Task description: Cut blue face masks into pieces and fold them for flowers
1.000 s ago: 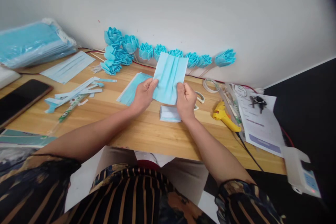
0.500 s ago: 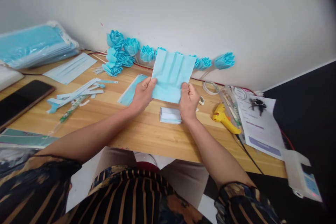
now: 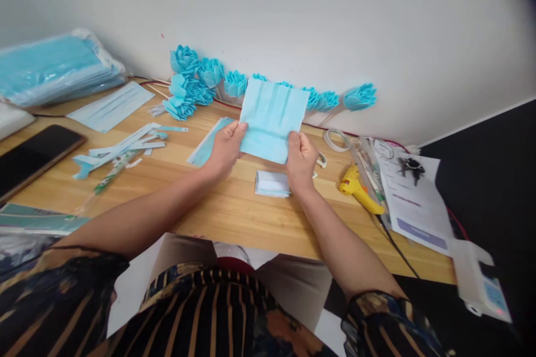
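A light-blue pleated sheet of face-mask fabric (image 3: 274,117) is held up above the table, spread nearly flat with crease lines across it. My left hand (image 3: 226,148) pinches its left edge, thumb on the near side. On the opposite edge my right hand (image 3: 301,159) grips it the same way. Below the sheet lies a small stack of folded white-and-blue pieces (image 3: 272,184), close to my right wrist. Partly behind my left hand rest flat blue mask sheets (image 3: 208,144). The fingers behind the sheet are hidden.
Blue handmade flowers (image 3: 184,89) line the wall. Left are a bag of masks (image 3: 50,70), a phone (image 3: 37,156) and cut strips (image 3: 121,148). A yellow glue gun (image 3: 358,189), a tape roll (image 3: 336,140) and keys (image 3: 411,168) on paper lie right.
The sheet has shifted slightly left and is tilted a little more, with its creases flatter. My left hand has moved slightly left; my right hand has hardly moved.
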Tool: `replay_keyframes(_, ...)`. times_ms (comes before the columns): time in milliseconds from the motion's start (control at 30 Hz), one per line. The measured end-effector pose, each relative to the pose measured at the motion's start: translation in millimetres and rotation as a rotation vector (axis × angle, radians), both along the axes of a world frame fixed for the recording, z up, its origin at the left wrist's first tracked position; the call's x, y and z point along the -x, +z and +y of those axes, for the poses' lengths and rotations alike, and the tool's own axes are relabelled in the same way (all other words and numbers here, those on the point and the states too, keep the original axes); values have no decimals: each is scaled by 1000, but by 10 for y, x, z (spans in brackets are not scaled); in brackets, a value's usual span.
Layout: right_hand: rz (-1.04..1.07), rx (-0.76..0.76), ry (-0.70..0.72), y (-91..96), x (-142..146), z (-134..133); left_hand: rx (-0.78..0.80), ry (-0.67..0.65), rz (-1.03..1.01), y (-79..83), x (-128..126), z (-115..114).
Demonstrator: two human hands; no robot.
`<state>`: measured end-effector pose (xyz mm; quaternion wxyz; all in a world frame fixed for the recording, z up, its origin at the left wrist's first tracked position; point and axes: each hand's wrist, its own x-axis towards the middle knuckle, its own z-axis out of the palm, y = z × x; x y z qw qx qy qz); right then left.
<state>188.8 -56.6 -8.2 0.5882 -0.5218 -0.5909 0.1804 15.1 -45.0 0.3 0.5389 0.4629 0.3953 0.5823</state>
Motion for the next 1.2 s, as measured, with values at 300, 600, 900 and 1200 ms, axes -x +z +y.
replay_keyframes(300,125,83,201,62,-76,28,-31,-2,105,-23,11,-23)
replay_keyframes(600,198,89,224,19,-159,118,-114,-26,220,-74,3,-20)
replay_keyframes(900,56,110,121,-16,-125,84,-81,-77,161,14,2,-57)
replay_keyframes(1200,-52,30,29,5,-55,15,-13,-39,67,-79,20,-4)
